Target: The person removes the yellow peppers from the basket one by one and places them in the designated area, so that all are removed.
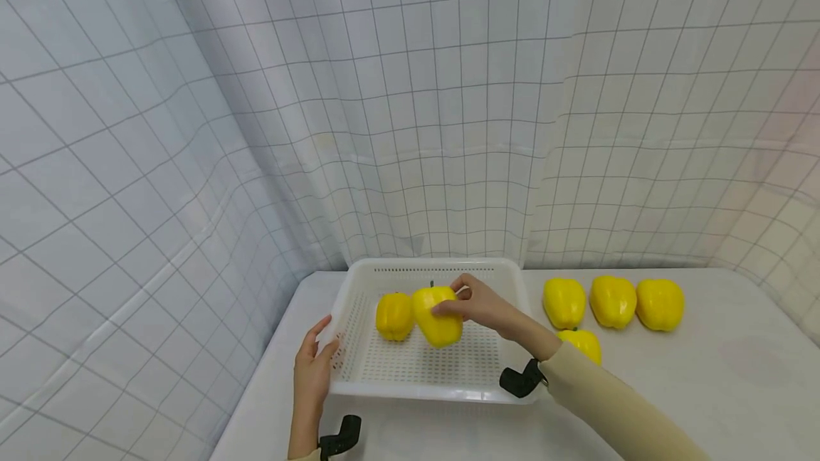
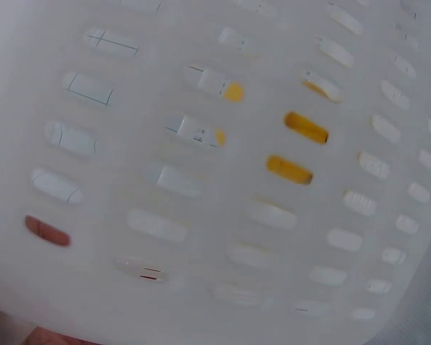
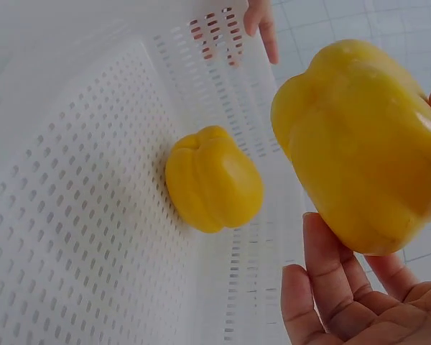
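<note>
A yellow bell pepper [image 1: 438, 316] is held in my right hand [image 1: 477, 302] above the white perforated basket [image 1: 435, 393], its stem pointing up. The right wrist view shows this pepper [image 3: 363, 144] large, between the thumb and the fingers [image 3: 327, 262]. Another yellow bell pepper [image 1: 394, 316] lies on the basket floor, left of the held one. My left hand [image 1: 312, 365] grips the basket's left side at the rim. Seen from the left wrist, the slotted basket wall [image 2: 223, 187] fills nearly everything, with yellow showing through some slots.
On the white table [image 1: 698, 375], right of the basket, three yellow peppers stand in a row, the middle one [image 1: 613, 302] among them. One more pepper [image 1: 581, 344] sits nearer, partly behind my right forearm. A gridded white curtain [image 1: 448, 126] hangs behind and at the sides.
</note>
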